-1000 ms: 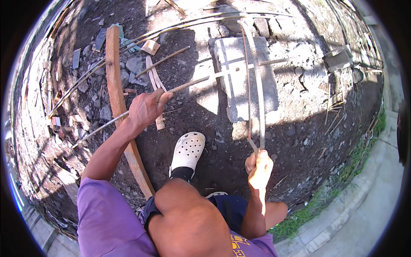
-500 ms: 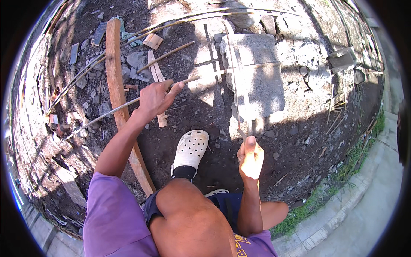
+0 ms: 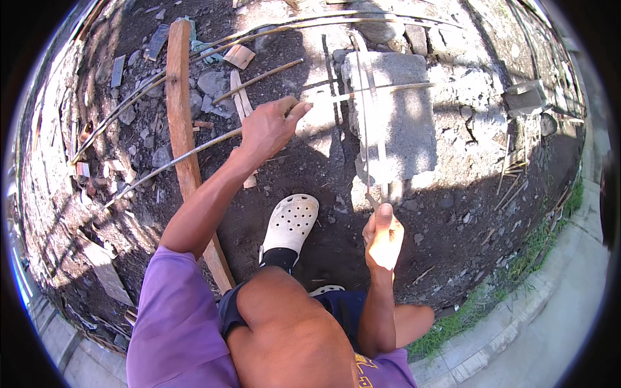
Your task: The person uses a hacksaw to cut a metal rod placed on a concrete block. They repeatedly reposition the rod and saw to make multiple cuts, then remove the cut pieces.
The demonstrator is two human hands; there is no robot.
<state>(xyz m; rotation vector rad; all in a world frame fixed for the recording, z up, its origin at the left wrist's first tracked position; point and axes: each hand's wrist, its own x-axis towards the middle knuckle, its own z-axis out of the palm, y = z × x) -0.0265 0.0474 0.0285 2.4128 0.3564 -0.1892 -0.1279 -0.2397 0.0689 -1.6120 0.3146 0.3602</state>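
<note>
My left hand (image 3: 272,129) is closed around a long thin rod (image 3: 194,152), which slants over the wooden beam (image 3: 181,110) and across the concrete block (image 3: 404,142). My right hand (image 3: 383,236) grips the near end of a long bow saw (image 3: 381,165), whose frame and thin blade stretch away over the block and cross the rod near its far part. Glare on the block hides whether the blade touches the rod. My white perforated clog (image 3: 289,223) stands on the dirt between my hands.
Long thin poles (image 3: 284,26), stones (image 3: 212,84) and split wood pieces (image 3: 239,57) lie at the back left. A grey angular piece (image 3: 524,98) sits at right. Grass (image 3: 511,284) borders a curved concrete curb (image 3: 524,310) at lower right.
My left hand has moved up and to the right along with the rod. My right hand and the saw have shifted upward and slightly left since a second ago.
</note>
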